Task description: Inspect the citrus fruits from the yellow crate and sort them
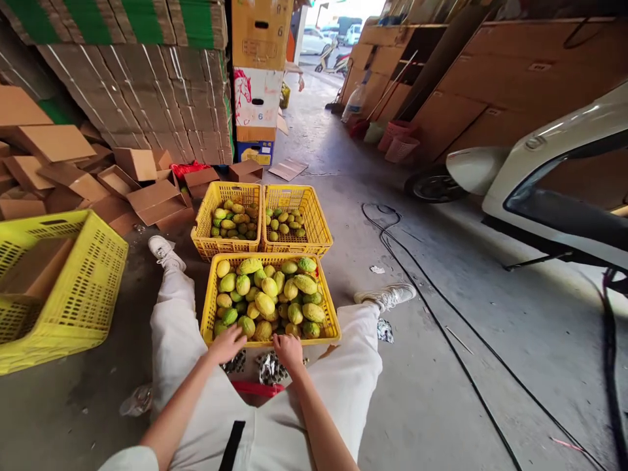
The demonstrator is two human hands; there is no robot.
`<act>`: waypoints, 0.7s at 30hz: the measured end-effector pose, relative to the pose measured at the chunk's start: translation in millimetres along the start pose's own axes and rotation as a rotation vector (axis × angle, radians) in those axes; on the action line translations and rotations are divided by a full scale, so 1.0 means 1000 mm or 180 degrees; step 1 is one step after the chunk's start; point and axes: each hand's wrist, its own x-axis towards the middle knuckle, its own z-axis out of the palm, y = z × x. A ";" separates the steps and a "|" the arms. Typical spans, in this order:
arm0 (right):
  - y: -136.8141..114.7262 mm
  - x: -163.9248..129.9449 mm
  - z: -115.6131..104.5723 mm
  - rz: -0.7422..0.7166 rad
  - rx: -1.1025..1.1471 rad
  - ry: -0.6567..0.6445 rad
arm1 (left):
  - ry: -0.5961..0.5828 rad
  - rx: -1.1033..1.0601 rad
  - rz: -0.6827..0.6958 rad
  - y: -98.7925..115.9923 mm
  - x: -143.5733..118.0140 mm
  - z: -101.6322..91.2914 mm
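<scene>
Between my legs stands a yellow plastic crate [335, 332] heaped with oval green-yellow fruits [265, 303]. My left hand [228, 344] reaches over its near left rim, fingers stretched out and apart beside a green fruit [246, 326]; the hand holds nothing. At the middle of the near rim is my right hand [289, 351], its fingers curled over the edge close to the nearest fruits. Whether its fingertips also touch a fruit is hidden.
Two yellow crates [297, 246] with fewer fruits stand just beyond. A larger yellow-green crate [105, 288] sits at left, before loose cardboard boxes [157, 199]. Black cables [432, 294] cross the floor at right, near a white scooter [534, 157]. A person's hand [301, 83] shows behind stacked boxes.
</scene>
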 end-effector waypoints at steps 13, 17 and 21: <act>0.006 0.001 0.001 0.0141 0.0396 -0.0211 | -0.0015 0.1102 0.0243 -0.040 0.043 -0.007; 0.021 0.014 -0.015 0.0162 0.0684 0.0074 | 0.0158 0.1115 0.0559 -0.003 0.089 0.009; 0.063 0.059 -0.060 0.0352 0.0774 0.0693 | 0.0071 0.1989 0.1352 0.042 0.152 0.032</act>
